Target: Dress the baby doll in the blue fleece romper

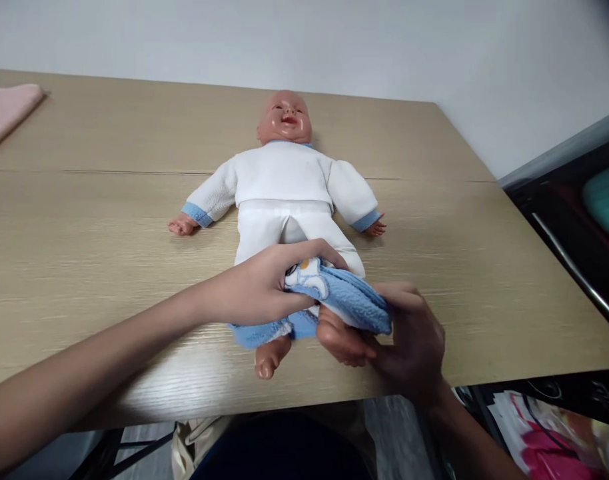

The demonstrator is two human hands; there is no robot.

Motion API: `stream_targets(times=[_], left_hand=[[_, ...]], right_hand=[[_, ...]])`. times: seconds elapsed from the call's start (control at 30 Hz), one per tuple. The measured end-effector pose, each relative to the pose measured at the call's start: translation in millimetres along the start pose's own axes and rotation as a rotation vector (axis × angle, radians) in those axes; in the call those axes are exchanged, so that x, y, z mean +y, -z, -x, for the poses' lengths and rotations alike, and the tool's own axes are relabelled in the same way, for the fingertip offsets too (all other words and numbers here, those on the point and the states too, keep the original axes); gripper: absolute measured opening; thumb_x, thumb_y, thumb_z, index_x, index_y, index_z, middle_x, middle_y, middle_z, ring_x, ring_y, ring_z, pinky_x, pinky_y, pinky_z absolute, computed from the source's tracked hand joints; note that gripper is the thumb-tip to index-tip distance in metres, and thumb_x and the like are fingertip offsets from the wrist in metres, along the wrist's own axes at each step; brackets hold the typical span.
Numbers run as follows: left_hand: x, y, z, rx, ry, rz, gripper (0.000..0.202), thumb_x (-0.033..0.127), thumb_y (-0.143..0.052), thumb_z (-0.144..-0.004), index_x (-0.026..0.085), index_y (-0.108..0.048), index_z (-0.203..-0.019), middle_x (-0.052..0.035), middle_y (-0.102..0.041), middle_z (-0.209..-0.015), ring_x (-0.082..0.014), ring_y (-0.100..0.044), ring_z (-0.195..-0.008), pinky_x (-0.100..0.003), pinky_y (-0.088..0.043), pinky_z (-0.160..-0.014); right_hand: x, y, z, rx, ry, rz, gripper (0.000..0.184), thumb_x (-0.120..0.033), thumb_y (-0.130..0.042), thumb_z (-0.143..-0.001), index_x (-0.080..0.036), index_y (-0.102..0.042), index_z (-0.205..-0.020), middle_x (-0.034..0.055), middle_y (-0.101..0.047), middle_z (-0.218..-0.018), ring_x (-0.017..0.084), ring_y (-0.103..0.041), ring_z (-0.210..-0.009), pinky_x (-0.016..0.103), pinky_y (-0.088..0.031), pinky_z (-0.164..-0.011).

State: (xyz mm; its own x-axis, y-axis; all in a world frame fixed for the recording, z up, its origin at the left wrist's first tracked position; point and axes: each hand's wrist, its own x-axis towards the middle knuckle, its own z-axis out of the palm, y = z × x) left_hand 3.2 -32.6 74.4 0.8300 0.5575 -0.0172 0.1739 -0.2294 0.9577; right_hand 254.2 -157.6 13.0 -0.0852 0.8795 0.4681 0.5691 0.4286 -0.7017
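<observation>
A baby doll (289, 170) in a white top with blue cuffs lies on its back, its head away from me. Blue fleece trousers (354, 297) with a white and orange print are bunched around its lower legs, below white cloth on the thighs. My left hand (279, 280) grips the bunched trousers from the left, thumb below and fingers over the top. On the right, my right hand (409, 333) pinches the trousers' edge beside the doll's foot (339, 337), which pokes out of the leg opening. The other foot (272, 357) rests near the table's front edge.
The wooden table (109, 233) backs onto a white wall. A folded pink cloth (9, 110) lies at the far left. Beyond the right edge stands a dark object with a metal rail (579, 270). Bags and pink items (549, 447) sit below at the lower right.
</observation>
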Motion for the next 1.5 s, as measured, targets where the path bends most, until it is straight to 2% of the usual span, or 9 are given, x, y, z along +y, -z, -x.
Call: stream_targets(times=[0.17, 0.33, 0.5, 0.67, 0.87, 1.0, 1.23, 1.37, 1.5], left_hand=[[-5, 4.4, -2, -0.051, 0.01, -0.018, 0.034, 0.015, -0.074, -0.092, 0.022, -0.071, -0.124, -0.0013, -0.078, -0.112, -0.0206, -0.073, -0.097, -0.03, -0.057, -0.086], [-3, 5.2, -2, -0.092, 0.103, -0.052, 0.051, 0.048, -0.09, -0.093, 0.023, -0.069, -0.133, -0.0021, -0.076, -0.114, -0.0222, -0.071, -0.099, -0.031, -0.055, -0.084], [8, 0.2, 4, -0.022, 0.119, -0.113, 0.062, 0.051, -0.084, -0.099, 0.026, -0.056, -0.149, -0.005, -0.075, -0.127, -0.0247, -0.073, -0.11, -0.035, -0.057, -0.091], [13, -3.7, 34, 0.237, 0.108, -0.401, 0.062, 0.06, -0.077, -0.102, 0.027, -0.056, -0.15, -0.0094, -0.071, -0.135, -0.0312, -0.068, -0.119, -0.048, -0.052, -0.106], [-12, -11.4, 85, 0.431, 0.23, -0.474, 0.052, 0.059, -0.081, -0.099, 0.028, -0.061, -0.136, -0.0084, -0.07, -0.13, -0.0331, -0.063, -0.123, -0.048, -0.052, -0.103], [-19, -12.8, 96, 0.391, 0.315, -0.338, 0.035, 0.055, -0.078, -0.102, 0.028, -0.068, -0.122, -0.0049, -0.071, -0.118, -0.0291, -0.064, -0.114, -0.044, -0.056, -0.097], [-23, -11.2, 86, 0.524, 0.137, -0.445, 0.019, 0.027, -0.061, -0.108, 0.027, -0.058, -0.127, -0.0119, -0.05, -0.163, -0.034, -0.043, -0.159, -0.056, -0.04, -0.131], [-35, -5.3, 71, 0.583, 0.244, -0.342, 0.011, 0.029, -0.053, -0.111, 0.026, -0.051, -0.122, -0.007, -0.067, -0.123, -0.0265, -0.067, -0.116, -0.043, -0.057, -0.102], [-54, 5.2, 53, 0.707, 0.185, -0.276, 0.012, 0.034, -0.057, -0.111, 0.026, -0.049, -0.109, 0.0011, -0.056, -0.093, -0.0209, -0.057, -0.085, -0.035, -0.053, -0.079]], right_hand=[[-2, 5, -21, -0.126, -0.473, -0.433, 0.017, -0.025, -0.075, -0.098, -0.03, -0.071, -0.114, 0.0021, -0.072, -0.105, 0.023, -0.07, -0.093, 0.036, -0.059, -0.08], [12, 8, -26, -0.182, -0.848, -0.801, 0.027, -0.029, -0.068, -0.09, -0.03, -0.073, -0.117, 0.0036, -0.076, -0.108, 0.025, -0.071, -0.096, 0.038, -0.059, -0.084], [17, 22, -38, -0.42, -0.626, -0.651, 0.028, -0.041, -0.075, -0.095, -0.033, -0.069, -0.121, 0.0013, -0.067, -0.103, 0.026, -0.064, -0.095, 0.037, -0.056, -0.083], [16, 30, -64, -0.523, -0.388, -0.498, 0.03, -0.055, -0.078, -0.101, -0.027, -0.066, -0.103, 0.0036, -0.06, -0.113, 0.025, -0.063, -0.104, 0.033, -0.055, -0.087], [31, 10, -81, -0.421, -0.494, -0.485, 0.029, -0.056, -0.07, -0.109, -0.027, -0.063, -0.112, -0.0017, -0.062, -0.094, 0.017, -0.058, -0.082, 0.027, -0.048, -0.071], [33, 4, -95, -0.513, -0.417, -0.337, 0.024, -0.047, -0.075, -0.104, -0.024, -0.067, -0.107, -0.0015, -0.063, -0.093, 0.017, -0.058, -0.082, 0.029, -0.046, -0.072], [28, -3, -107, -0.365, -0.138, -0.252, 0.004, -0.028, -0.067, -0.107, -0.025, -0.065, -0.107, 0.0045, -0.068, -0.117, 0.024, -0.066, -0.11, 0.038, -0.049, -0.101], [37, -17, -106, -0.358, -0.3, -0.288, 0.007, -0.032, -0.064, -0.111, -0.026, -0.059, -0.11, -0.0038, -0.064, -0.089, 0.018, -0.059, -0.083, 0.032, -0.044, -0.079], [44, -28, -112, -0.381, -0.317, -0.389, 0.015, -0.039, -0.065, -0.11, -0.026, -0.058, -0.109, -0.0037, -0.058, -0.09, 0.017, -0.054, -0.083, 0.032, -0.041, -0.077]])
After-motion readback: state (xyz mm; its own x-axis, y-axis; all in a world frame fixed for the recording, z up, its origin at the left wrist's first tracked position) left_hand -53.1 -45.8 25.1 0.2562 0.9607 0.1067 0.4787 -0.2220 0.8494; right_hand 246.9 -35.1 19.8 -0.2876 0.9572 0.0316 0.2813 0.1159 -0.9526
